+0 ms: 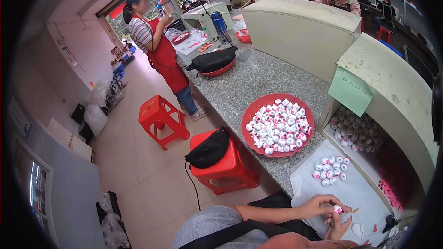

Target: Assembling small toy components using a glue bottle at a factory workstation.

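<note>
My left hand (320,206) is closed, pinching a small white-and-pink piece (337,209) that looks like a tiny figure's head. Just below it, my right hand (339,228) is closed too, its fingers up against the same piece. A thin stick with a yellowish end (355,210), perhaps a fine brush, juts from between the fingers of my right hand. Both hands are over a white sheet (304,189) on the bench. Beyond them on that sheet lies a loose group of similar white-and-pink pieces (330,169).
A red bowl (247,144) heaped with such pieces stands on the speckled counter (217,93). At right, a pale box-like shelf (392,71) holds more pieces. Red stools (237,175) stand left of the counter. A person in a red apron (166,62) works farther along it.
</note>
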`<state>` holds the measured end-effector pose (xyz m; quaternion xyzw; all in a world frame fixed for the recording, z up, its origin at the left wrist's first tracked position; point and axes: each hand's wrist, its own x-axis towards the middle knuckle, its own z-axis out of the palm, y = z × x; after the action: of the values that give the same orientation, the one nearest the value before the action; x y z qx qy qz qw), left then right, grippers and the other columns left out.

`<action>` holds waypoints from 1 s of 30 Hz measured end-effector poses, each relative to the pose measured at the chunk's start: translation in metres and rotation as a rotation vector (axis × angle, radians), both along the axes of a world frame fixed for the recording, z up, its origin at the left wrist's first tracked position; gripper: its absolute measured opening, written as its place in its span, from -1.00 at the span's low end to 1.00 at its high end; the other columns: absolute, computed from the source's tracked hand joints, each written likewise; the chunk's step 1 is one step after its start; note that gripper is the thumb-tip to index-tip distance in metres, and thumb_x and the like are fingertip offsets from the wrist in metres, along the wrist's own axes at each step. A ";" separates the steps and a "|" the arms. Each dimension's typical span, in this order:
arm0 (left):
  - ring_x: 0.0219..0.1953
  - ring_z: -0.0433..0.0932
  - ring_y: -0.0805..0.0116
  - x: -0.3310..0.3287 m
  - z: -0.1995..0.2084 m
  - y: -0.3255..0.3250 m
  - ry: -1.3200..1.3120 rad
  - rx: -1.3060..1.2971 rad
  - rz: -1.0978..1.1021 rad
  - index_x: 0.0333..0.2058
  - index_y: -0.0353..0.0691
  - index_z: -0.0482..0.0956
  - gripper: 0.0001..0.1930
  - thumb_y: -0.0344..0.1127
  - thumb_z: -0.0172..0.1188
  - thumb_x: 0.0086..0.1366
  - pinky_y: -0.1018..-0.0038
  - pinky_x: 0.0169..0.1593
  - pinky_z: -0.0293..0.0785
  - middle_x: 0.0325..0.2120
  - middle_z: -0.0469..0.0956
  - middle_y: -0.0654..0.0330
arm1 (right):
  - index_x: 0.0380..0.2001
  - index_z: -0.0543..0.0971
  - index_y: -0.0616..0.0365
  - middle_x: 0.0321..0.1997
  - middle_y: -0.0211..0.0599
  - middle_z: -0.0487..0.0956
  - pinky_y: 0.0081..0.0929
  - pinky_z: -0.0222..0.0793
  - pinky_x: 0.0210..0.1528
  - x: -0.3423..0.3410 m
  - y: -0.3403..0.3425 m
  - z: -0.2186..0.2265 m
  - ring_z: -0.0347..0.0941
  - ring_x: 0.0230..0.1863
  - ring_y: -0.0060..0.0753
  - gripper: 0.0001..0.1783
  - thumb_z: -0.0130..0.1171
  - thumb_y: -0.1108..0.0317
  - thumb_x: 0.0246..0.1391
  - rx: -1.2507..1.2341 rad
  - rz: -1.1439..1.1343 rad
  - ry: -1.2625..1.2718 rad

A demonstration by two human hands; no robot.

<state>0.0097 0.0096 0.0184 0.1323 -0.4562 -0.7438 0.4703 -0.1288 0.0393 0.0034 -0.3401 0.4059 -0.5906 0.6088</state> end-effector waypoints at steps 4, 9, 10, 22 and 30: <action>-0.49 0.32 0.59 -0.004 0.000 0.001 -0.007 0.005 0.012 -0.21 -0.36 0.26 -0.69 -0.29 -0.04 0.11 0.67 -0.42 0.31 -0.21 0.34 0.12 | -0.33 0.23 0.22 -0.61 -0.34 0.31 -0.74 0.18 -0.70 -0.003 0.000 -0.004 0.22 -0.69 -0.62 -0.70 0.03 0.49 -0.20 0.007 -0.005 -0.004; -0.49 0.32 0.60 -0.004 -0.005 0.002 -0.007 -0.014 0.031 -0.20 -0.35 0.25 -0.69 -0.28 -0.04 0.12 0.68 -0.41 0.31 -0.22 0.34 0.13 | -0.32 0.23 0.20 -0.60 -0.35 0.31 -0.74 0.17 -0.68 0.001 0.001 0.004 0.21 -0.67 -0.62 -0.69 0.04 0.48 -0.19 0.040 0.004 0.017; -0.48 0.32 0.60 -0.004 -0.005 0.002 0.017 0.002 0.020 -0.20 -0.35 0.26 -0.69 -0.28 -0.04 0.12 0.68 -0.41 0.30 -0.23 0.35 0.14 | -0.32 0.23 0.20 -0.60 -0.35 0.31 -0.73 0.17 -0.68 0.002 0.001 0.005 0.21 -0.67 -0.63 -0.69 0.04 0.48 -0.19 0.033 0.005 0.014; -0.48 0.36 0.54 -0.002 -0.004 0.003 -0.016 0.156 -0.055 -0.25 -0.35 0.32 -0.78 -0.42 -0.03 0.09 0.60 -0.28 0.31 -0.29 0.37 0.14 | -0.46 0.31 0.30 -0.62 -0.21 0.39 -0.70 0.23 -0.69 0.007 0.007 0.017 0.29 -0.70 -0.51 -0.76 0.06 0.58 -0.31 0.086 -0.108 -0.039; -0.43 0.38 0.55 -0.009 -0.022 -0.001 -0.218 0.057 0.049 -0.23 -0.37 0.31 -0.79 -0.53 -0.09 0.10 0.58 -0.13 0.24 -0.33 0.39 0.15 | -0.48 0.37 0.31 -0.56 -0.19 0.43 -0.64 0.28 -0.61 0.000 0.002 0.008 0.36 -0.60 -0.47 -0.82 0.05 0.63 -0.29 0.091 -0.087 -0.036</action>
<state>0.0009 0.0085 -0.0034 0.2369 -0.4798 -0.7260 0.4319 -0.1286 0.0412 0.0112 -0.2834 0.4357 -0.6034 0.6047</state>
